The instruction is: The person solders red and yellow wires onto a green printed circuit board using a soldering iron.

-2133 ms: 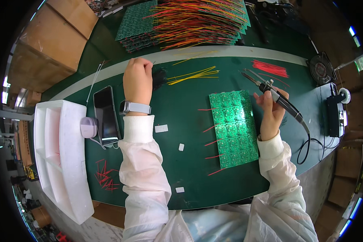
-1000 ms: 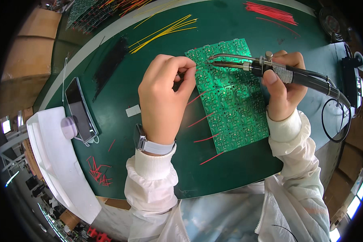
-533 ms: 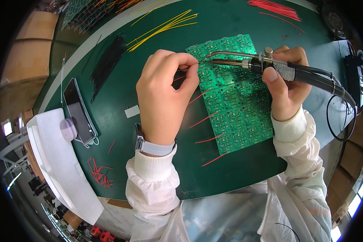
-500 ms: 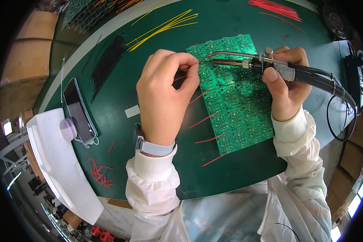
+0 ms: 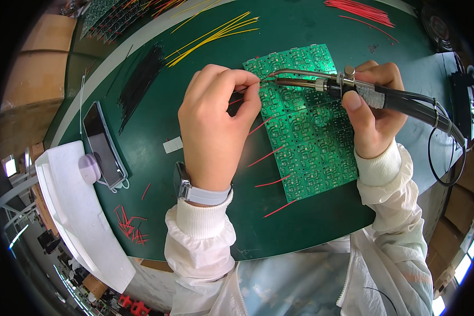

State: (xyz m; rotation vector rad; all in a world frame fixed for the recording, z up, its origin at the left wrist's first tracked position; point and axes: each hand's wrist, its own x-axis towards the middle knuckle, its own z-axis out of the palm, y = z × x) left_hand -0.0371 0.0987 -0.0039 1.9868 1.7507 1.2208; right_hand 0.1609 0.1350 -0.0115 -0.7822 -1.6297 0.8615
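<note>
A green circuit board panel (image 5: pixel 305 134) lies on the dark green table (image 5: pixel 195 42), with several red wires sticking out of its left edge. My left hand (image 5: pixel 216 126) pinches a short red wire (image 5: pixel 237 100) at the panel's upper left corner. My right hand (image 5: pixel 371 113) grips a black soldering iron (image 5: pixel 353 89) whose metal tip points left and meets the wire near my left fingertips. The iron's black cable runs off to the right.
Loose yellow wires (image 5: pixel 216 34), black wires (image 5: pixel 139 79) and red wires (image 5: pixel 361 10) lie at the back. A phone (image 5: pixel 102 145) and a white tray (image 5: pixel 73 210) sit at the left. Red wire scraps (image 5: pixel 129 224) lie near the front edge. More wired boards (image 5: pixel 116 13) are stacked far back.
My left hand came back from the black wires at the rear to the panel's corner. The iron tip swung down to meet it, and both have stayed there for the last second.
</note>
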